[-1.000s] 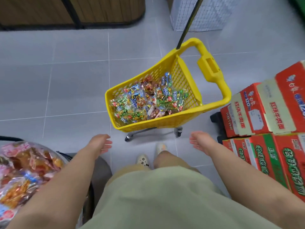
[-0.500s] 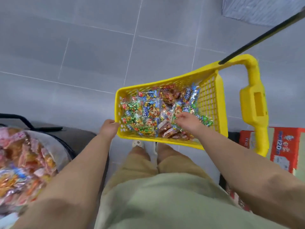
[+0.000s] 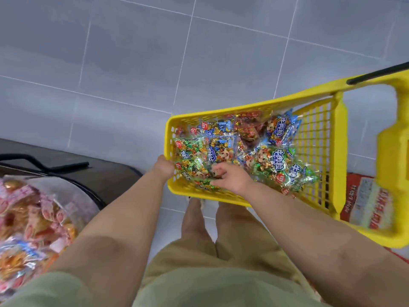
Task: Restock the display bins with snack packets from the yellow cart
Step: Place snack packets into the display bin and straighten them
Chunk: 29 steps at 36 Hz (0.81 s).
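The yellow cart [image 3: 314, 138] stands on the grey floor in front of me, its basket full of several clear snack packets [image 3: 254, 151] with green, blue and red wrappers. My left hand [image 3: 163, 167] grips the cart's near-left rim. My right hand [image 3: 230, 178] is down inside the basket, fingers curled onto a green snack packet [image 3: 199, 171] at the near-left corner. A display bin [image 3: 73, 196] with pink and orange packets sits at the lower left.
Red cardboard boxes [image 3: 365, 202] stand to the right behind the cart's yellow handle [image 3: 396, 156]. A black bar [image 3: 376, 73] crosses the handle's top. A dark stand with black rails [image 3: 66, 167] lies to the left. My legs are directly below the cart.
I have leaned in over the cart. My left hand went from hanging free to gripping the rim. My right hand entered the basket, then shifted left onto the green packets.
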Each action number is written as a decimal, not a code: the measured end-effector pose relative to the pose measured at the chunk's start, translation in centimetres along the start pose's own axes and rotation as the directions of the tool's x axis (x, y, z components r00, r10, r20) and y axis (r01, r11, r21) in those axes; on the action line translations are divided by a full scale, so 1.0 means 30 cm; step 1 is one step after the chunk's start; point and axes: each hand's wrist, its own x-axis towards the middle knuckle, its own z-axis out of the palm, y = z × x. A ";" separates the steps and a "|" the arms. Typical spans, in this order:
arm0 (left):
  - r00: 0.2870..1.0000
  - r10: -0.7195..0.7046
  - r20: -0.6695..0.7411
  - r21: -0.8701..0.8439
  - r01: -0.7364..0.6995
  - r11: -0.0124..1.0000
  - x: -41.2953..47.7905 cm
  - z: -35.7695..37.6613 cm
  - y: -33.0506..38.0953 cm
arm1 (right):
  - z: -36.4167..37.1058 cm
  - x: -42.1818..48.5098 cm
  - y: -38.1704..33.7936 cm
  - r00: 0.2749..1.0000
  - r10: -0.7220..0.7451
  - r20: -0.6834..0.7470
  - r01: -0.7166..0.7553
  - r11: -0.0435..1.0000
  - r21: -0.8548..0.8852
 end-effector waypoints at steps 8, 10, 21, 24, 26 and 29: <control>0.997 0.068 0.032 0.139 -0.072 0.988 0.030 0.001 -0.018 | -0.008 -0.015 -0.022 0.996 -0.078 -0.052 0.076 0.996 -0.039; 0.995 0.086 0.046 0.140 -0.091 0.986 0.029 -0.005 -0.017 | -0.049 -0.044 -0.034 0.991 -0.088 -0.100 0.092 0.995 0.029; 0.948 0.175 -0.265 -0.384 -0.270 0.883 -0.082 -0.072 0.006 | -0.207 -0.090 -0.155 0.985 0.011 -0.170 0.096 0.788 0.608; 0.969 0.245 0.028 -0.772 -0.135 0.621 -0.159 -0.121 0.024 | -0.145 -0.039 -0.227 0.997 0.012 -0.073 0.037 0.769 0.638; 0.923 0.320 0.215 -0.805 -0.018 0.593 -0.183 -0.148 0.004 | -0.089 -0.002 -0.262 1.000 0.027 -0.015 -0.011 0.762 0.647; 0.943 0.289 0.167 -0.780 -0.053 0.624 -0.176 -0.173 -0.049 | -0.026 0.050 -0.286 0.998 0.055 0.028 -0.058 0.696 0.715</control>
